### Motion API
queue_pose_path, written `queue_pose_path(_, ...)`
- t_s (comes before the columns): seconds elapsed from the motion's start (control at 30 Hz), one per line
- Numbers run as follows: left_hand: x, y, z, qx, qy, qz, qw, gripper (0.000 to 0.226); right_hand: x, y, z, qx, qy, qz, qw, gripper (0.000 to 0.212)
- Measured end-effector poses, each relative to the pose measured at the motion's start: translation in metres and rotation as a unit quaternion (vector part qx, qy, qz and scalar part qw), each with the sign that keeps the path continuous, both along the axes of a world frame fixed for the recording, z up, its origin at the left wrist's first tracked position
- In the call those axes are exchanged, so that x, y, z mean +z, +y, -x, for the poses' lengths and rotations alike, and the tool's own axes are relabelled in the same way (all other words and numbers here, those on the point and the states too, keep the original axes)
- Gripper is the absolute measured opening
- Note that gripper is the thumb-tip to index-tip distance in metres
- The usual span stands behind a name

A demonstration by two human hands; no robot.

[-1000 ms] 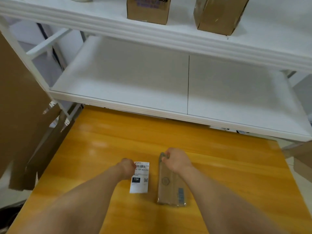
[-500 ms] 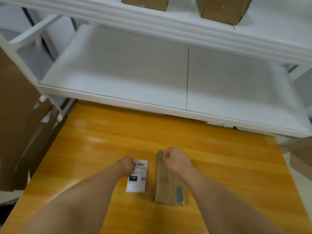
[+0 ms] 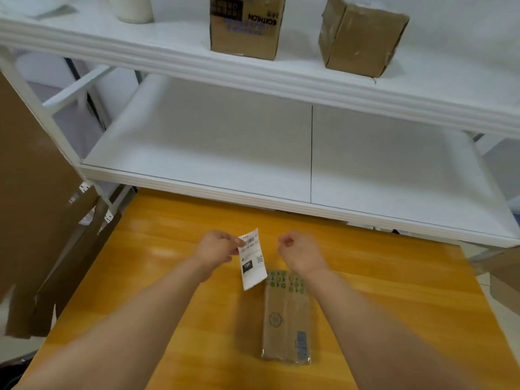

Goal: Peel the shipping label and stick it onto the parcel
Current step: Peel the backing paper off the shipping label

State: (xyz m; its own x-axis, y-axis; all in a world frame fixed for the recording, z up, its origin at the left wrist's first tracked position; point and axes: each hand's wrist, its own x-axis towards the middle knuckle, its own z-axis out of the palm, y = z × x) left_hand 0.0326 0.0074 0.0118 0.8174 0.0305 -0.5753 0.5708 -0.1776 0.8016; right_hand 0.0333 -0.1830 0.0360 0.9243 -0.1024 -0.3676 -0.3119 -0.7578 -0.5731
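My left hand (image 3: 216, 249) pinches the top left corner of the white shipping label (image 3: 252, 263) and holds it up off the table, hanging tilted. The label shows a barcode, a black "15H" box and a small QR code. The parcel (image 3: 285, 316), a long flat brown package in clear wrap, lies lengthwise on the yellow wooden table (image 3: 394, 291) just below and right of the label. My right hand (image 3: 298, 249) hovers above the parcel's far end with fingers curled in and nothing in them, a short gap right of the label.
A white shelf unit (image 3: 281, 198) stands right behind the table. Two brown cardboard boxes (image 3: 247, 23) (image 3: 360, 38) sit on its upper shelf. Flattened cardboard (image 3: 33, 220) leans at the left; another cardboard piece (image 3: 506, 280) shows at the right edge.
My left hand has lifted the label off the table and holds it in the air. My right hand has let go of the parcel's far end and risen.
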Motion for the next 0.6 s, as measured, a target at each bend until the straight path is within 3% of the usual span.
queue_pose_path(0.2,0.067,-0.001,-0.002,0.048,-0.161,0.037,0.985,0.006,0.072,0.003,-0.009,-0.052,-0.132,-0.075,0.987,0.028)
queue_pose_path(0.37,0.118,-0.011,0.012,0.087,-0.257,0.05,0.961,0.009,0.125,0.015,0.007,-0.028,-0.261,-0.091,0.961,0.01)
queue_pose_path(0.6,0.173,-0.029,0.037,0.101,-0.342,0.061,0.932,0.02,0.174,0.034,0.042,0.028,-0.293,-0.174,0.94,0.005)
